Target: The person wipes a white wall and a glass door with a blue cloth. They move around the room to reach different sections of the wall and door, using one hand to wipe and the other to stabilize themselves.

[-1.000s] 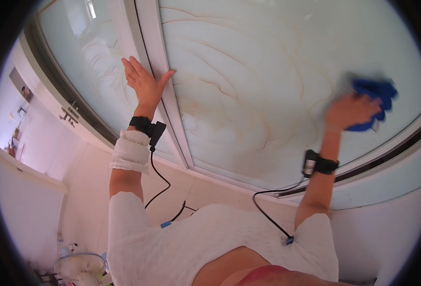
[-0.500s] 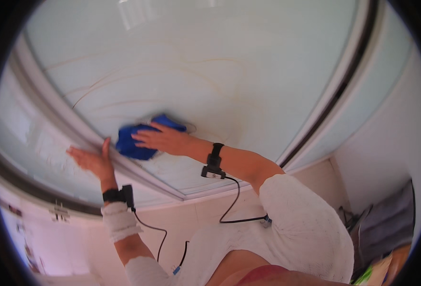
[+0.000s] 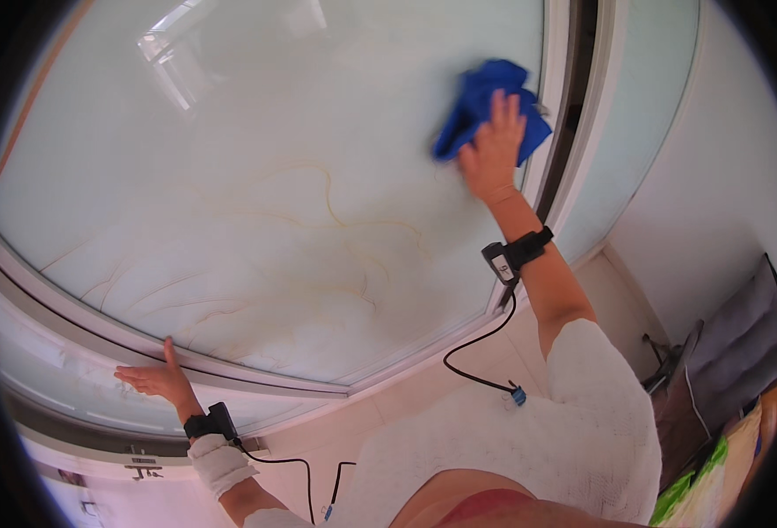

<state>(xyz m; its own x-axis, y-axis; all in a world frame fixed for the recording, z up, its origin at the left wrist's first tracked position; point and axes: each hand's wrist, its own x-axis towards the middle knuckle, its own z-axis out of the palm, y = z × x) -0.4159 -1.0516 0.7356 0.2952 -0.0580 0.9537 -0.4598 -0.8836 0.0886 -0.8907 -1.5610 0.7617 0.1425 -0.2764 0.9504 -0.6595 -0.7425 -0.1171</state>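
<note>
The right hand [image 3: 492, 150] presses a blue cleaning cloth [image 3: 481, 106] flat against the frosted glass panel [image 3: 274, 176], high up, just beside the white frame [image 3: 551, 132] and its dark track. The fingers are spread over the cloth, pinning it rather than clenching it. The cloth appears soft, light and bunched; it would likely slip unless held under the palm or gathered at its folds. The left hand [image 3: 155, 380] lies open on the lower curved frame rail [image 3: 230, 374], holding nothing. Faint streaks mark the glass. Both wrists carry black bands with cables.
</note>
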